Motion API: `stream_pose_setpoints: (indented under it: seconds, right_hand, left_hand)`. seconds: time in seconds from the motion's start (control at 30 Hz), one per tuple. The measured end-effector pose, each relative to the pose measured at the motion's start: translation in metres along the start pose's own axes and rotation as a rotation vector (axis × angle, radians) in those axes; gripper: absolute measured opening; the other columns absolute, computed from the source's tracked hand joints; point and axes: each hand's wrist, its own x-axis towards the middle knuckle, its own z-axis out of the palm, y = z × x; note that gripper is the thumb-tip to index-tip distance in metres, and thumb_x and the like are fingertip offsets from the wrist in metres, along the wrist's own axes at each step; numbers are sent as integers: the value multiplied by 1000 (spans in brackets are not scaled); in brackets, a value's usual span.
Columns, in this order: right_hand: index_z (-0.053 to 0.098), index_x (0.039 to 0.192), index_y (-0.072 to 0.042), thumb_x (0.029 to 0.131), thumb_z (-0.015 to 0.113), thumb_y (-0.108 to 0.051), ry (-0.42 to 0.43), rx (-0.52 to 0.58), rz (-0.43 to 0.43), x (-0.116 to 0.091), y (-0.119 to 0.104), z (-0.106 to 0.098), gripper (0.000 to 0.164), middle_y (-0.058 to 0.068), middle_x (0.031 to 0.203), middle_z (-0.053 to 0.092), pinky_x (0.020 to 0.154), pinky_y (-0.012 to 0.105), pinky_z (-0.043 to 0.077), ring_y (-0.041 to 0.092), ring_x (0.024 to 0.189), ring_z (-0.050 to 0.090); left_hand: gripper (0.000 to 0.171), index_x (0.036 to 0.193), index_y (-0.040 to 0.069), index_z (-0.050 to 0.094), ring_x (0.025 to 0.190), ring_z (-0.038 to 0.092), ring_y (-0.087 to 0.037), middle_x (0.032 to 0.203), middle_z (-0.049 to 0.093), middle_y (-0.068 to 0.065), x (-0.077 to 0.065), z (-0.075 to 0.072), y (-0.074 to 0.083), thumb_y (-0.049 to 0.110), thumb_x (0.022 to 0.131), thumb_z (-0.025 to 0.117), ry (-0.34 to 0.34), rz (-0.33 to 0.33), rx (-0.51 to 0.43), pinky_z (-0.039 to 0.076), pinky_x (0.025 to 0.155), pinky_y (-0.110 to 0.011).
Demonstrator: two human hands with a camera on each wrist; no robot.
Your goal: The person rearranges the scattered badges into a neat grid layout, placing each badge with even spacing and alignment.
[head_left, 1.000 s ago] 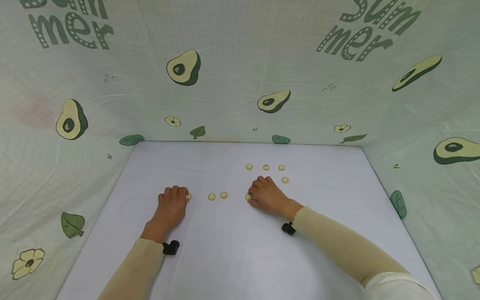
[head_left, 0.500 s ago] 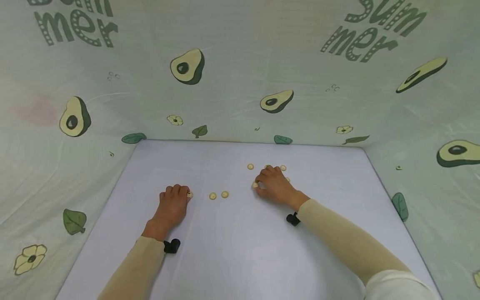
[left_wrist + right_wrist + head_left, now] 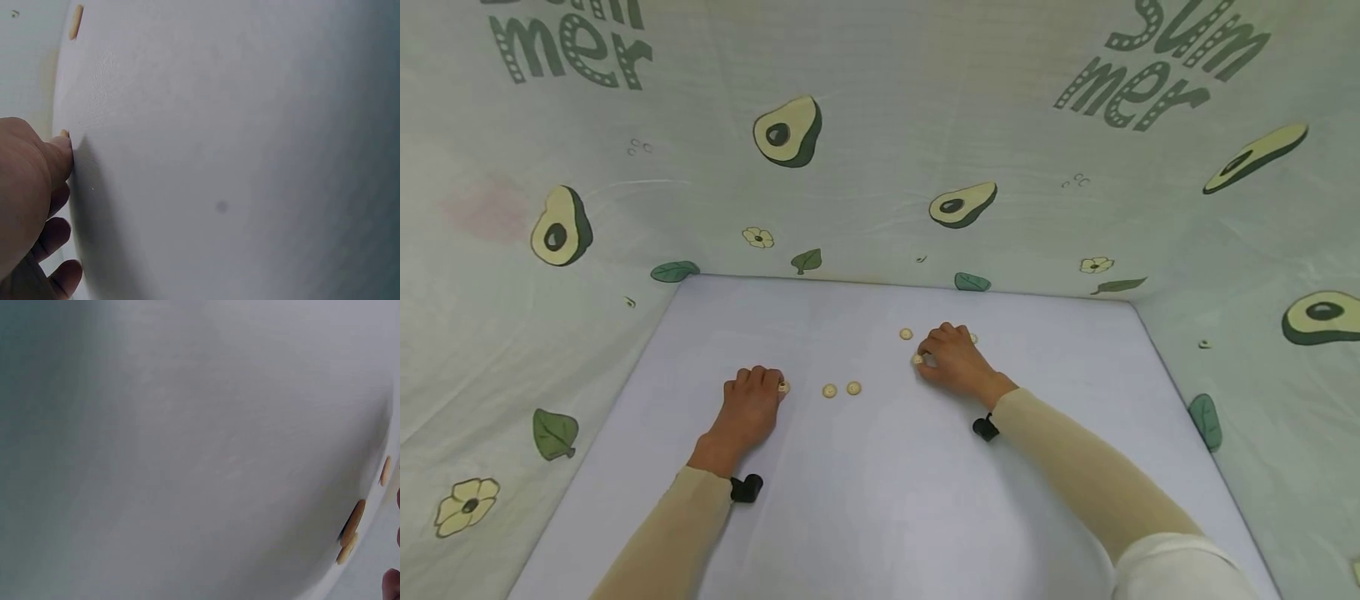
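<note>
My left hand (image 3: 748,408) rests on the left part of the table and pinches a small round wooden disc (image 3: 784,387) between thumb and forefinger. In the left wrist view only a sliver of that disc (image 3: 65,134) shows past the thumb. Further right and back, my right hand (image 3: 957,362) holds another disc (image 3: 917,359) by its edge. Between the hands two discs lie close together, a left one (image 3: 829,391) and a right one (image 3: 853,388). Behind the right hand are a lone disc (image 3: 906,334) and a partly covered disc (image 3: 973,338); others there are hidden.
A white table (image 3: 850,500) carries everything. Light cloth (image 3: 865,150) printed with avocados and leaves rises at its back and both sides. Several discs appear edge-on at the right of the right wrist view, including a darker one (image 3: 354,522).
The right hand has carried its disc back and slightly right, towards the rear discs, and now covers some of them. My left hand keeps its pinch in the same place.
</note>
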Motion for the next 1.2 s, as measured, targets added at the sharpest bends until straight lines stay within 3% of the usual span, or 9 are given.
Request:
stream_pose_setpoints:
  seconds: [0.4, 0.83, 1.2]
  right_hand:
    - [78, 106, -12, 99, 73, -27, -35, -28, 37, 15, -13, 6, 17, 4, 109, 72, 95, 48, 41, 25, 103, 55]
    - [77, 107, -14, 97, 74, -34, -46, -46, 46, 15, -13, 9, 22, 3, 109, 72, 94, 48, 41, 25, 101, 55]
    - [79, 109, -14, 101, 70, -29, -62, -32, 36, 16, -14, 11, 19, 3, 112, 72, 95, 48, 41, 25, 105, 56]
  left_hand:
    - [20, 116, 1, 59, 98, 50, -37, 107, 59, -19, 1, 2, 0, 15, 104, 67, 7, 3, 22, 44, 82, -55]
    - [23, 120, 0, 60, 101, 51, -38, 111, 60, -20, 2, 2, 1, 16, 105, 66, -18, -12, 30, 44, 84, -56]
    - [22, 119, 0, 60, 101, 51, -38, 110, 60, -19, 3, 2, 1, 16, 105, 66, -24, -14, 29, 44, 83, -55]
